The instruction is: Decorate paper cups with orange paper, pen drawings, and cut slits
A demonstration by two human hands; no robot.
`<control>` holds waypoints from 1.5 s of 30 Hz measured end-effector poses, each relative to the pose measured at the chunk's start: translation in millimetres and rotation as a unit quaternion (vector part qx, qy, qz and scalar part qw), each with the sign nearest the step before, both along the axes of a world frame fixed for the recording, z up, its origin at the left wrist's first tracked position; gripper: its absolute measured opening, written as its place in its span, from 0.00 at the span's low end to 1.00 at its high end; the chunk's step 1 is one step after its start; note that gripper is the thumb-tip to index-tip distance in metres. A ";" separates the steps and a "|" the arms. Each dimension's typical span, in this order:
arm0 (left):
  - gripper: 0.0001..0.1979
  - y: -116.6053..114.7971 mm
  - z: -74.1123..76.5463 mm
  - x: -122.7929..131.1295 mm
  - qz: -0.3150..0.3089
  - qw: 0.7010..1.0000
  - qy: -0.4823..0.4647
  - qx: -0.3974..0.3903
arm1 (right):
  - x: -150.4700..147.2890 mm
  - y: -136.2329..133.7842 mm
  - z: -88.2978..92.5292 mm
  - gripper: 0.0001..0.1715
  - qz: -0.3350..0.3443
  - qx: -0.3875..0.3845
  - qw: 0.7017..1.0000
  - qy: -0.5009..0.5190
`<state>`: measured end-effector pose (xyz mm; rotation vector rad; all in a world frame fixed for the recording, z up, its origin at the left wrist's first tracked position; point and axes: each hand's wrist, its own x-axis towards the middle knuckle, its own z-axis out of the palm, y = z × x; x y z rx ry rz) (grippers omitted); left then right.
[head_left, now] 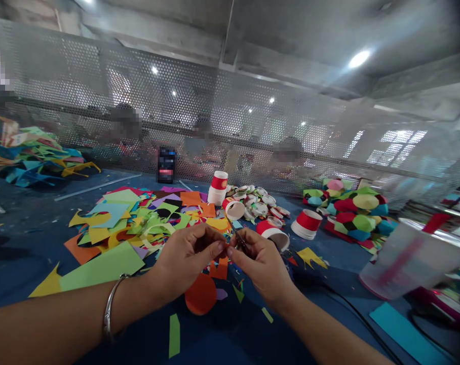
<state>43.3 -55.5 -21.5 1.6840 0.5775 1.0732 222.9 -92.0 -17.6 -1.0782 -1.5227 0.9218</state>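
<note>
Over the middle of the table, my left hand (188, 258) has thumb and forefinger pinched on a small red piece (227, 245), mostly hidden by the fingers. My right hand (262, 263) almost touches it and is closed round small scissors (234, 231), whose narrow dark blades point up and away. Below the hands lies an orange paper circle (200, 295). Colourful paper scraps (135, 218) are heaped beyond and beside my left hand. Red and white paper cups (306, 223) stand and lie beyond my right hand.
A translucent bucket (416, 258) stands on the right, near a black cable (351, 306) and a blue paper strip (408, 332). Bright paper balls (355, 208) are piled at back right. A phone (166, 165) leans against the perforated metal screen (192, 111). More scraps (36, 154) lie far left.
</note>
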 end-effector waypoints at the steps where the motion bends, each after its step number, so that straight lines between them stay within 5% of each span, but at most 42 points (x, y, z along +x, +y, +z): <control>1: 0.06 0.0 -0.2 0.0 0.003 1.000 0.005 0.005 | 0.1 -0.1 -0.3 0.08 0.004 -0.003 1.000 0.006; 10: 0.07 0.2 10.0 2.4 -0.010 0.996 -0.031 -0.086 | 1.2 -2.1 0.8 0.10 0.018 -0.003 1.000 0.004; 21: 0.10 6.1 6.0 4.2 -0.029 0.975 -0.066 -0.208 | -4.9 -9.1 3.0 0.06 0.003 0.089 0.990 -0.113; 45: 0.07 6.8 10.2 -1.6 -0.079 0.961 -0.056 -0.259 | -2.4 -10.8 2.2 0.09 -0.015 0.141 0.977 -0.161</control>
